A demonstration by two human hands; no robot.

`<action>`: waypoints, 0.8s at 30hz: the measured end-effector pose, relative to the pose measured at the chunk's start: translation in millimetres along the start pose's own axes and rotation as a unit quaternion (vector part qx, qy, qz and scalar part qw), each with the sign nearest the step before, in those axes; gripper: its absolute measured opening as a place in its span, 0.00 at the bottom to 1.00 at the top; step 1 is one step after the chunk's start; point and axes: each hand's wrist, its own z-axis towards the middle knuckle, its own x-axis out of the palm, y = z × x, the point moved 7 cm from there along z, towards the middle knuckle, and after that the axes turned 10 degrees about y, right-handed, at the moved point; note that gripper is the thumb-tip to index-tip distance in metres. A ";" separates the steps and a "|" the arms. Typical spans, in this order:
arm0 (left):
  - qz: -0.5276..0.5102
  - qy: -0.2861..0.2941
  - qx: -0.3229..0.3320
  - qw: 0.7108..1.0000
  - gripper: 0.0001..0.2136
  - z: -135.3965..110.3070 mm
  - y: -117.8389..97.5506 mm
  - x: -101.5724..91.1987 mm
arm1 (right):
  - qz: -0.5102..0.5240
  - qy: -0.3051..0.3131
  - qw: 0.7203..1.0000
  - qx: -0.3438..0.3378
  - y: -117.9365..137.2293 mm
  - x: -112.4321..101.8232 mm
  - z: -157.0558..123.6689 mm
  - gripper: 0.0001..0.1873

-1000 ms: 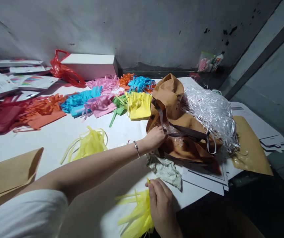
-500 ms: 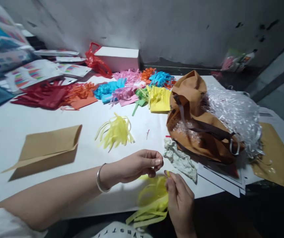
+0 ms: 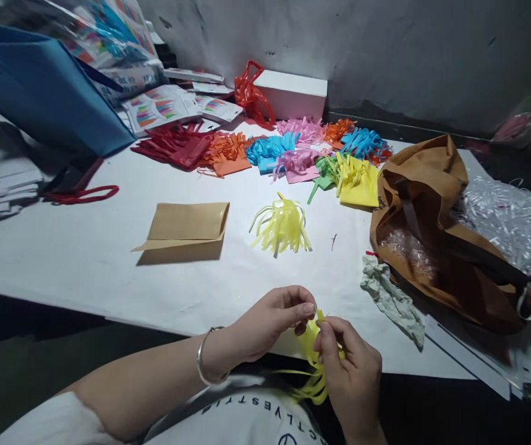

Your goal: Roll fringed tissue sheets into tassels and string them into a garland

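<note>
Between thumb and fingers, my right hand (image 3: 351, 364) pinches the top of a yellow paper tassel (image 3: 315, 389), whose strips hang below over the table's front edge. Close beside it, my left hand (image 3: 277, 324) is closed in a pinch near the tassel's top; what lies between its fingertips is too small to make out. A silver bangle (image 3: 204, 358) circles the left wrist. Farther in on the white table lies another yellow tassel (image 3: 286, 225), its strips fanned out. To its left rests a folded brown paper sheet (image 3: 188, 222).
Fringed tissue bundles in several colours, such as a dark red one (image 3: 177, 146) and a yellow one (image 3: 362, 185), line the back. A brown cloth bag (image 3: 432, 167) and clear plastic strands (image 3: 510, 216) occupy the right. A crumpled pale cloth (image 3: 392, 300) and a blue bag (image 3: 47, 86) are also there.
The view has swung left, so the table things appear farther right. My left hand has come closer to the tassel's top in my right hand.
</note>
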 end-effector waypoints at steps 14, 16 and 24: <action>0.044 0.002 0.039 0.998 0.15 -19.3 -4.3 -5.0 | 0.033 0.047 0.998 0.027 9.2 11.5 -3.2 0.10; 0.076 -0.004 0.047 0.996 0.15 -20.7 -7.8 -4.5 | 0.028 0.062 0.998 0.015 10.1 12.2 -3.0 0.10; 0.159 -0.011 0.078 0.984 0.14 -28.6 -5.5 -1.0 | -0.078 0.094 0.991 -0.048 22.4 8.6 -0.8 0.11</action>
